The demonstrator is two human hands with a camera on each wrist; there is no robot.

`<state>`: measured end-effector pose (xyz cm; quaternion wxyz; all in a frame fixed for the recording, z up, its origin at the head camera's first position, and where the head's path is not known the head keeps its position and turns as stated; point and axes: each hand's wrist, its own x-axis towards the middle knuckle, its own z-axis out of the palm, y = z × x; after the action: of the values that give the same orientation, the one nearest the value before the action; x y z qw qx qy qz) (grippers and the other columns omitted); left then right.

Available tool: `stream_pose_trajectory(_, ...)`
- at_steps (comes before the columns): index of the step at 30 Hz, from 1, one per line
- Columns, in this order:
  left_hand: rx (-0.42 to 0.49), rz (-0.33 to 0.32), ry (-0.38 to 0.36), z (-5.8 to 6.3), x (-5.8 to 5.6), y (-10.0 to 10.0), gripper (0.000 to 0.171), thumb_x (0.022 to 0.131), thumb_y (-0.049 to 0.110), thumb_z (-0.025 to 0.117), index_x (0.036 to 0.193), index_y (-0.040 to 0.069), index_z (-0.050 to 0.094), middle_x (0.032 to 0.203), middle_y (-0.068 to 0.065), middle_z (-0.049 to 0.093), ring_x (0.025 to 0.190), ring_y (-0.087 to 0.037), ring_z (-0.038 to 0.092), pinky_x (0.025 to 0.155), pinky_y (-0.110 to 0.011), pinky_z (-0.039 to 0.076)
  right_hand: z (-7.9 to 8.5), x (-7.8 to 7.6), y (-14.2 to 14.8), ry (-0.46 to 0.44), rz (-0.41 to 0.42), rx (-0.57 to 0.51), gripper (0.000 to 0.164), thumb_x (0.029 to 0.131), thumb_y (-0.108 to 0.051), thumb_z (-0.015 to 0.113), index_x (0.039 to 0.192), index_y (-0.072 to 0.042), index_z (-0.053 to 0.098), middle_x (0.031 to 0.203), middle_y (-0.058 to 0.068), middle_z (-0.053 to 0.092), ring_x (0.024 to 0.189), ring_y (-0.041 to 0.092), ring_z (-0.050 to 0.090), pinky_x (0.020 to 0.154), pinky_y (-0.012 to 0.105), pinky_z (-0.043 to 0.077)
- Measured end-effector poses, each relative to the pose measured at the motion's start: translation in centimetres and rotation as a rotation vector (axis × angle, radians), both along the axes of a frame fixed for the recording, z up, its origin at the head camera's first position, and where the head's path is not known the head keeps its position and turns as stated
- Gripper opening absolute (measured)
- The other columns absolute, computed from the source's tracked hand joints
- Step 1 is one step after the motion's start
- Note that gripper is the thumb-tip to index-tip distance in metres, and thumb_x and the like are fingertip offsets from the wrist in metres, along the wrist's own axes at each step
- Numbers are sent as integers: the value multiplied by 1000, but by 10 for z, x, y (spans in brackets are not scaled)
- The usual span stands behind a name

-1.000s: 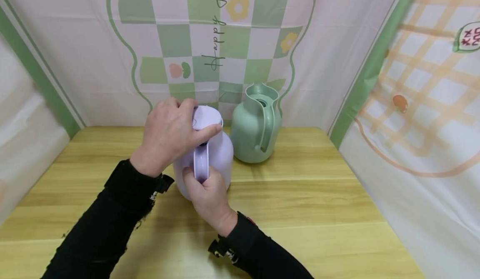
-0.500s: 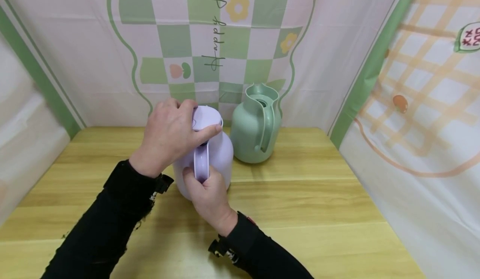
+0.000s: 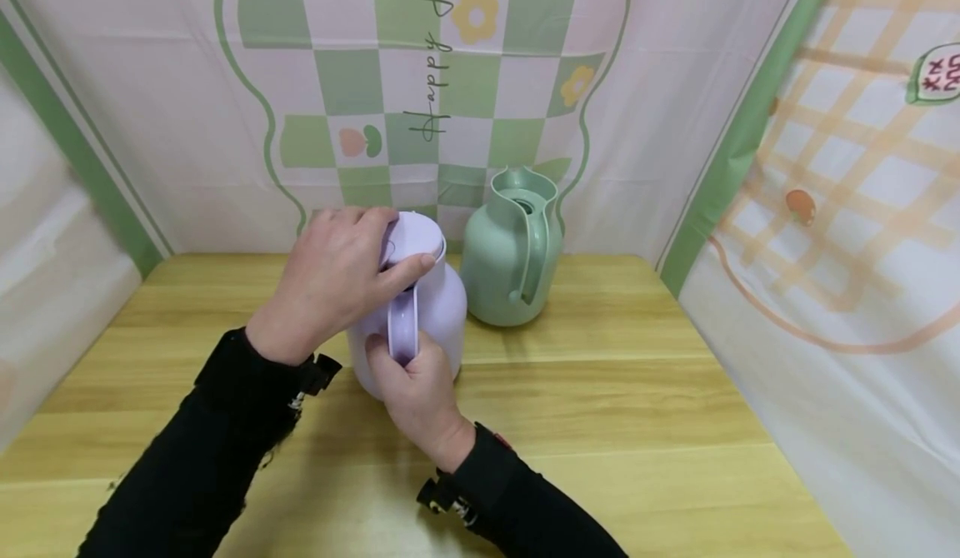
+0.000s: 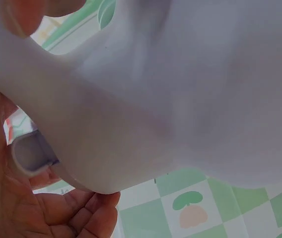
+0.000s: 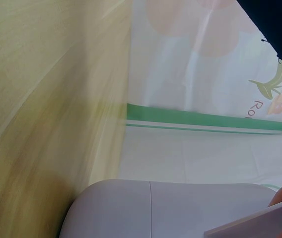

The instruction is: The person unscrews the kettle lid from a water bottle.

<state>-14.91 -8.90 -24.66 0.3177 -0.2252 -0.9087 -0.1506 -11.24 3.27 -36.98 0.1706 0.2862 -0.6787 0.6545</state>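
Observation:
A lavender thermos jug (image 3: 446,321) stands upright on the wooden table, with its handle (image 3: 402,325) towards me. My left hand (image 3: 326,275) grips the round lid (image 3: 415,235) from the left, its thumb lying across the near edge of the top. Lower down, my right hand (image 3: 420,391) holds the handle, thumb on its left side. The left wrist view has the jug's pale body (image 4: 220,104) filling most of it, with left-hand fingers (image 4: 99,213) touching its lower edge. In the right wrist view, the jug (image 5: 180,203) lies along the bottom and the right hand is mostly cut off.
Close behind the lavender jug, to its right, stands a green thermos jug (image 3: 495,271) with its top opening uncovered. A wooden table (image 3: 615,425) lies under both jugs. Printed curtains (image 3: 637,125) hang behind and at both sides.
My left hand has turned slightly on the lid, its wrist and thumb shifting a little left and down. My right hand and both jugs stay where they were.

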Motion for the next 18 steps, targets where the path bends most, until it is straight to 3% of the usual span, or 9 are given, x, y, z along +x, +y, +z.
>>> stream_pose_trajectory(8,-23,-3,-9,1,8,-3,71,87,61,58,116,-3,65,99,-20,69,80,-35,59,78,-50,47,0,0,0,6,-2,1,29,98,-21,53,74,-10,42,62,0,37,57,13,43,51,27,36)
stream_pose_trajectory(18,-67,18,8,3,16,-1,71,86,65,57,111,-1,63,88,-19,65,75,-34,56,75,-49,46,0,0,1,3,2,15,27,98,-21,53,75,-9,44,62,0,38,58,13,43,50,28,36)
